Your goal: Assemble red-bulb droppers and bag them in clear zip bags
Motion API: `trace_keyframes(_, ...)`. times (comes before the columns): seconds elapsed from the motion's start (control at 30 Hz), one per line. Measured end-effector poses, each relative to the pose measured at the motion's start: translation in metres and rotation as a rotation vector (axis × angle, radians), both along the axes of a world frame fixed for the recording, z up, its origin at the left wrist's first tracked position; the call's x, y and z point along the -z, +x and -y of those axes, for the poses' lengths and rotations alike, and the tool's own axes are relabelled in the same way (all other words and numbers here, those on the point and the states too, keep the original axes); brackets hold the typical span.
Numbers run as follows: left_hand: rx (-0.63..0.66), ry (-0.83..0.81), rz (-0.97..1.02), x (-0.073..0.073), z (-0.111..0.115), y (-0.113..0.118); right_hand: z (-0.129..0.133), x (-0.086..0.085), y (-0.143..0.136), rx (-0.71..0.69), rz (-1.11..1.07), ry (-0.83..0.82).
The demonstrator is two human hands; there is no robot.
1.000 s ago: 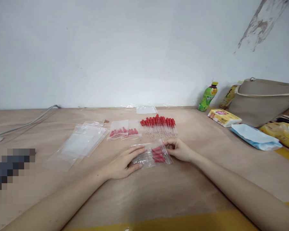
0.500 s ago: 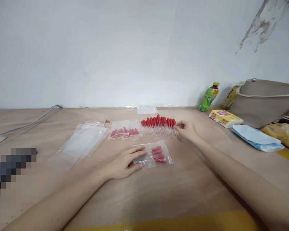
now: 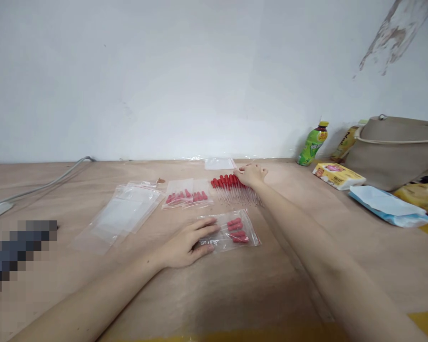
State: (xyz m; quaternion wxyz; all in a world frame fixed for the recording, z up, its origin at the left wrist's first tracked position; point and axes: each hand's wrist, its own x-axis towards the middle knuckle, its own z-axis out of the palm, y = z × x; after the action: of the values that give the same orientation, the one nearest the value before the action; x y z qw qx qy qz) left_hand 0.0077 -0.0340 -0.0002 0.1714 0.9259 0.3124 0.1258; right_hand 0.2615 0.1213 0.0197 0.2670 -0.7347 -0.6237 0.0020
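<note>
My left hand (image 3: 189, 242) lies with its fingers stretched out on the left end of a clear zip bag (image 3: 224, 244), which holds several droppers with red bulbs (image 3: 238, 230). Above it on the table is a row of loose red-bulbed droppers (image 3: 231, 189), their thin clear stems pointing toward me. My right hand (image 3: 250, 175) is over the far right end of that row, fingers apart and touching or just above the bulbs. It hides some of them. Two filled zip bags (image 3: 180, 192) lie left of the row.
Empty clear bags (image 3: 124, 209) lie fanned on the left, and one white bag (image 3: 219, 164) sits by the wall. A grey cable (image 3: 53, 180) runs at far left. On the right stand a green bottle (image 3: 312, 145), a tissue pack (image 3: 338, 175), a blue-white packet (image 3: 387, 204) and a grey bag (image 3: 395, 152).
My right hand has moved up and left, from the right edge of the dropper row to over its bulbs, and its pinched fingers have spread. My left hand stays on the bag.
</note>
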Motion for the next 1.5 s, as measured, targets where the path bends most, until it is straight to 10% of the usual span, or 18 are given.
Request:
trace_keyframes(0.3,-0.001,-0.008,0.004,-0.001,0.002,0.0,-0.005,-0.01,-0.003,-0.012,-0.286,0.031)
trace_keyframes(0.5,-0.004,0.006,-0.026,-0.002,0.0,0.001,0.048,-0.022,0.017,-0.188,-0.638,0.246)
trace_keyframes(0.9,0.01,-0.003,0.025,-0.002,0.0,0.0,0.14,0.036,0.045,-0.137,-1.518,0.202)
trace_keyframes(1.5,0.005,-0.005,0.03,-0.001,-0.001,0.0,0.145,0.045,0.032,-0.313,-1.539,0.077)
